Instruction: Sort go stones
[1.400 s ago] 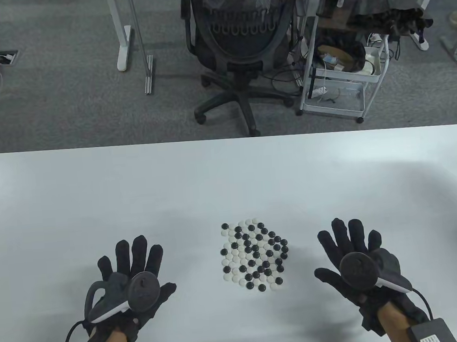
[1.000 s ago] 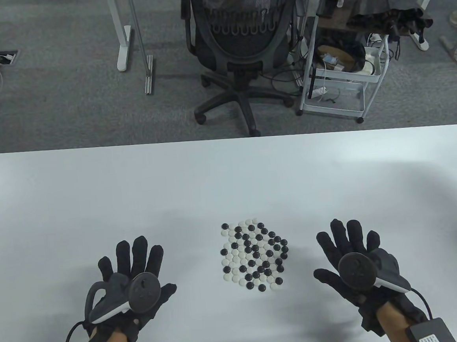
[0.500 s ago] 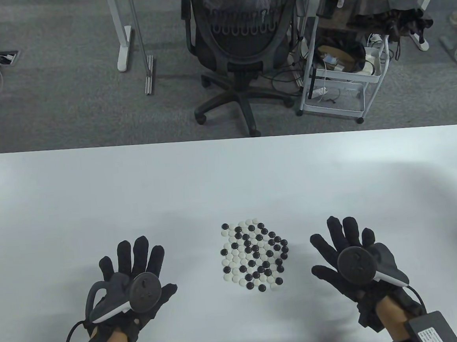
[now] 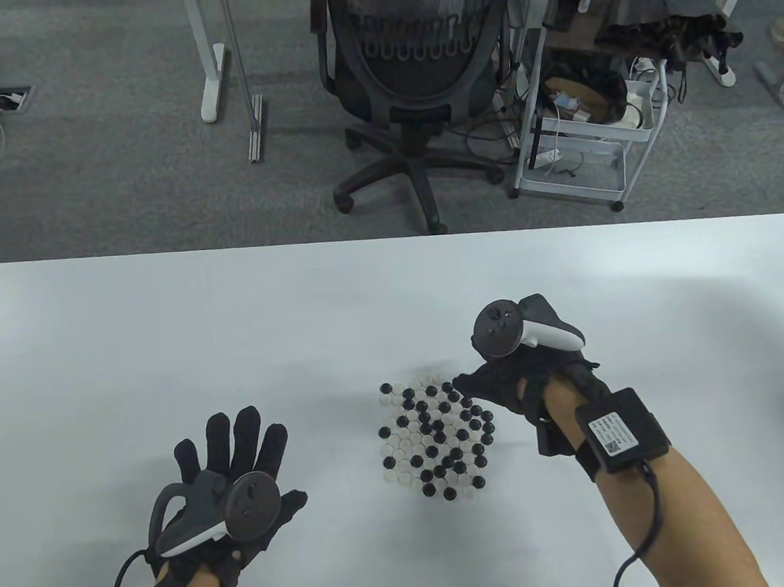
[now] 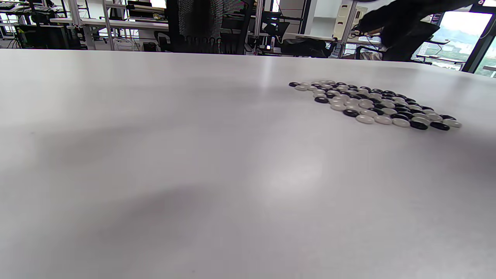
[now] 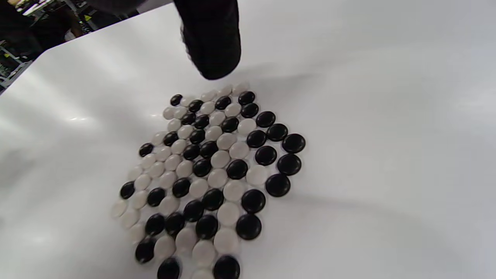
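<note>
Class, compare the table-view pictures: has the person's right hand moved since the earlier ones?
Yes. The right hand has swung up and left from the table's right side to the upper right edge of the pile of Go stones, which lies unmoved.

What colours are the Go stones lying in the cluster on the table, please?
The Go stones are black and white, mixed together; the right wrist view shows this best.

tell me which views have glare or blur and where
Table view: sharp, with soft shadows on the table near the right hand. Left wrist view: a pale sheen on the near tabletop, soft focus; stones fairly crisp. Right wrist view: bright streaks at left, and the fingertip is blurred.
</note>
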